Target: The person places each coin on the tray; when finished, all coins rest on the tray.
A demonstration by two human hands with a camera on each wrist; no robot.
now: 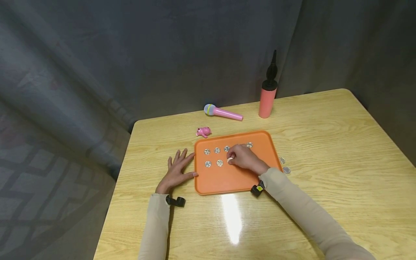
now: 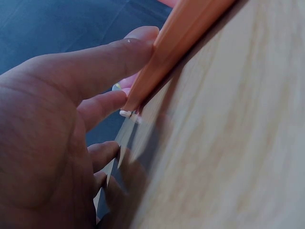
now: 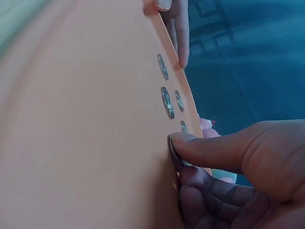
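Note:
An orange tray [image 1: 227, 178] lies on the wooden table with several silver coins [image 1: 217, 150] set in two rows at its far left. My right hand [image 1: 232, 159] rests in the tray and pinches one coin [image 1: 230, 159] between thumb and fingers, at the end of the nearer row. The right wrist view shows that coin [image 3: 172, 151] on edge against the tray [image 3: 86, 119] under my thumb. My left hand [image 1: 177, 169] lies flat on the table, fingers straight, thumb and fingertips touching the tray's left rim [image 2: 181, 43]. Two more coins [image 1: 284, 165] lie on the table right of the tray.
Behind the tray lie a small pink toy [image 1: 203, 131] and a pink toy microphone [image 1: 223, 112]. A red hand pump [image 1: 268, 97] with a black nozzle stands upright at the back. A dark curtain hangs behind and left of the table.

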